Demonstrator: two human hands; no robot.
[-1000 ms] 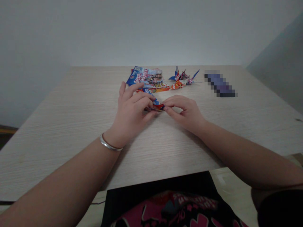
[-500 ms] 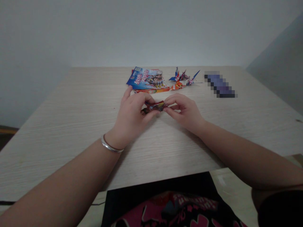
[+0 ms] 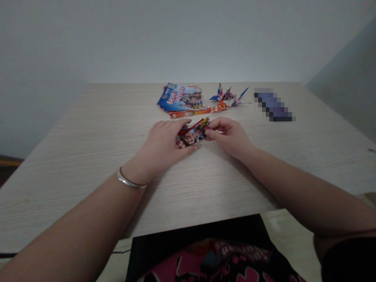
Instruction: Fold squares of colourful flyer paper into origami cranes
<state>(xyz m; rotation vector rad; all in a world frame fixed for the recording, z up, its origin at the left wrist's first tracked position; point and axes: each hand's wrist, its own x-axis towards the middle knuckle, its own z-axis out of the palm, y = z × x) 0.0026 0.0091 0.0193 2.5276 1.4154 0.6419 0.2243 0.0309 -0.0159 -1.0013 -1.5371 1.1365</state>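
Note:
A small folded piece of colourful printed paper [image 3: 192, 135] is between my hands, just above or on the table; I cannot tell which. My left hand [image 3: 164, 143], with a silver bangle at its wrist, curves round the paper's left part, thumb along the near edge and fingers behind. My right hand [image 3: 230, 135] pinches the right end of the paper between thumb and fingers. Beyond them lies a fanned stack of printed leaflets [image 3: 182, 98], blue on top with orange edges below. Right of the stack sit several folded paper cranes [image 3: 226, 100].
A pixelated dark flat object [image 3: 273, 105] lies at the right back of the pale wooden table [image 3: 88, 149]. A plain wall [image 3: 188, 39] stands behind the table. Dark clothing with a pink pattern [image 3: 217, 258] shows at the near edge.
The paper has turned and opened out, so more of its printed face shows. My left hand has shifted slightly left with thumb and fingers wider apart; my right hand keeps its pinch.

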